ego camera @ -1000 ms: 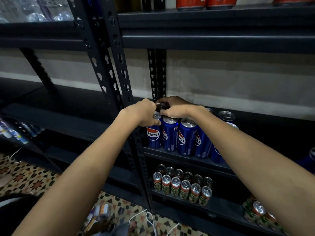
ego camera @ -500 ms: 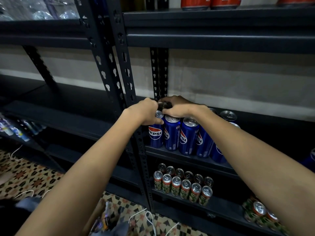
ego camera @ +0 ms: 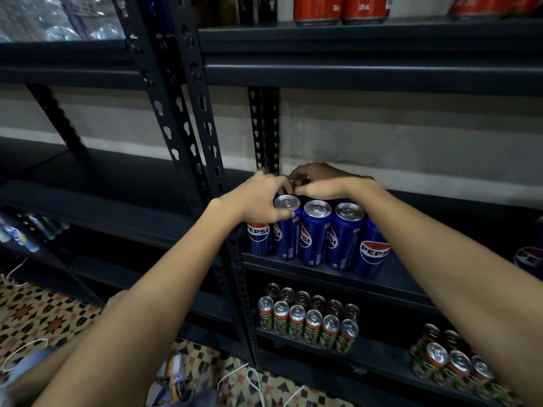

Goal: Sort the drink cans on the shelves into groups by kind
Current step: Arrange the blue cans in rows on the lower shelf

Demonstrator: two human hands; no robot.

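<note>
Both hands reach into the middle shelf (ego camera: 390, 277) of a dark metal rack, over a cluster of blue Pepsi cans (ego camera: 316, 233) standing upright near the shelf's left end, just beside the rack's upright post (ego camera: 188, 113). 5 cans show along the front, their sides touching; more stand behind them, mostly hidden by the hands.

The left hand (ego camera: 258, 201) has its fingers curled round the top of the front-left can (ego camera: 286, 227), the thumb lying across the rim of its silver lid. The right hand (ego camera: 323, 183) sits just behind, fingers bent down over the top of a can in the back row (ego camera: 295, 182); only a sliver of that can's lid shows between the 2 hands, and the fingers seem to be pinching it. The fingertips of the 2 hands nearly meet above the cans.

On the shelf below, 12 small green cans (ego camera: 308, 318) stand in 2 neat rows of 6. Further right on that same lower shelf is another bunch of the same green cans (ego camera: 452, 362), partly hidden by the right forearm. On the top shelf, red cans (ego camera: 340, 8) stand in a row, cut off by the frame. At the far right edge of the middle shelf, part of another Pepsi can (ego camera: 529, 258) shows, well apart from the cluster. Patterned floor tiles (ego camera: 44, 315) and white cables (ego camera: 252, 380) lie below.
</note>
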